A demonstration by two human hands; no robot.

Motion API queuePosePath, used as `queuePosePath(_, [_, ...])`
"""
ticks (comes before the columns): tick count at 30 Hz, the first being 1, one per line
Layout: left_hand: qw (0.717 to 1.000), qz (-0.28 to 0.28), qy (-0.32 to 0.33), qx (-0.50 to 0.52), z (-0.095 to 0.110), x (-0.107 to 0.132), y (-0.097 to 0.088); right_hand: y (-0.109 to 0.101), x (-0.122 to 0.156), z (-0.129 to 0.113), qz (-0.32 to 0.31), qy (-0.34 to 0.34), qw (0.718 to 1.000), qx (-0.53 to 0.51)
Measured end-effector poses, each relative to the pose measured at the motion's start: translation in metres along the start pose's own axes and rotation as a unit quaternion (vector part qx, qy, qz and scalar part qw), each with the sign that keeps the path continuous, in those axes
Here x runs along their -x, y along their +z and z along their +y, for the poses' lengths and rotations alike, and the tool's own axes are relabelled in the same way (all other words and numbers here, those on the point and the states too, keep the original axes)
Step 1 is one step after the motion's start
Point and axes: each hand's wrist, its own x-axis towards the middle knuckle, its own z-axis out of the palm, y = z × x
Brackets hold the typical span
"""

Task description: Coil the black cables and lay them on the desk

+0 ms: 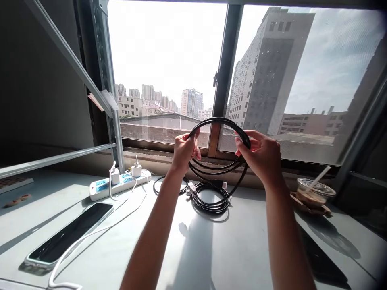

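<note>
Both my hands hold up a black cable wound into a wide loop in front of the window. My left hand is closed on the loop's left side, and my right hand is closed on its right side. Several turns of the loop sag between the hands. Below them a second black cable coil lies on the grey table, with a connector beside it.
A white power strip with two white chargers sits at the back left. A phone lies near the front left on a white cord. A plastic cup with a straw stands at the right. Metal shelf rails run along the left.
</note>
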Motion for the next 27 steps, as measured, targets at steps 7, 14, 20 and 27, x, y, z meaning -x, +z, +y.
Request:
queuePosePath(7, [0.992,0.103,0.037,-0.061,0.006,0.016,0.024,0.003,0.007,-0.025,-0.028,0.042,0.984,-0.173])
queuePosePath(14, [0.985,-0.047,-0.028,-0.163,-0.029,0.005,0.023,-0.03,0.009,-0.039,-0.047,0.19,0.913,-0.359])
queuePosePath(20, [0.952,-0.21,-0.143,-0.172,-0.029,0.005,0.01,-0.034,0.016,-0.065,-0.067,0.155,0.901,-0.4])
queuePosePath(27, [0.868,-0.397,-0.291,-0.061,-0.026,0.016,0.017,-0.031,0.027,-0.078,-0.051,0.108,0.906,-0.405])
